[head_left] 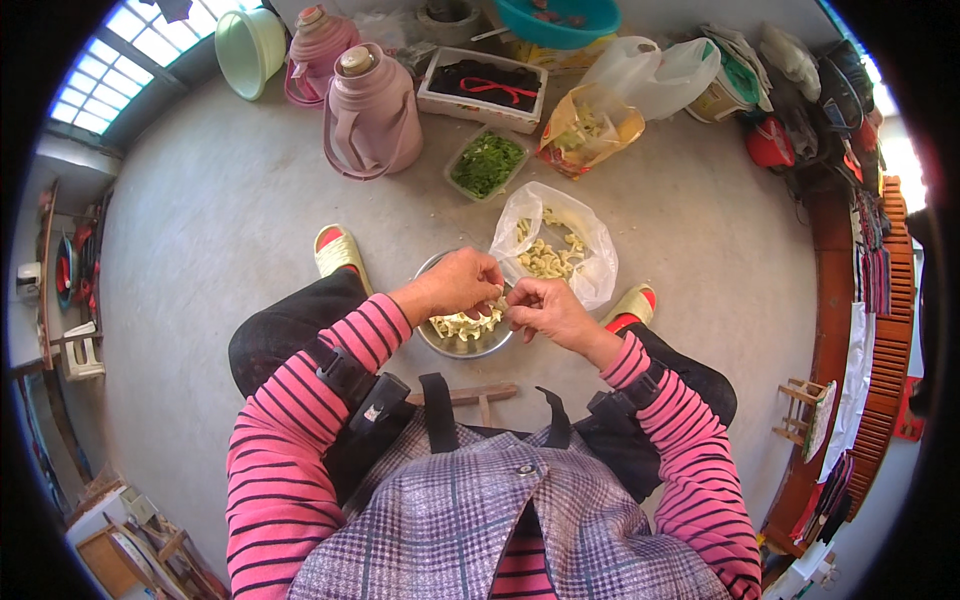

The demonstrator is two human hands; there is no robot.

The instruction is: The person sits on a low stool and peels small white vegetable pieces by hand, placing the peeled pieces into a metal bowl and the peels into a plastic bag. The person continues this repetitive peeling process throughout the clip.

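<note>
Both hands meet over a round metal bowl (462,351) on the floor between my feet. My left hand (455,284) pinches at the bowl's upper right side, with a small pale bit at its fingertips. Close beside it, my right hand (553,312) is also closed in a pinch; what it holds is too small to make out. Pale yellow-green vegetable pieces (462,325) lie in the bowl, partly hidden by my hands. Just beyond stands an open clear plastic bag (594,240) with more such pieces (548,260) inside.
Farther off are a tub of chopped greens (488,164), a white foam box (478,112) with dark contents, an orange-and-yellow bag (590,135) and two pink thermos flasks (372,115). A blue basin (560,28) stands at the back. Yellow slippers (340,250) are on my feet.
</note>
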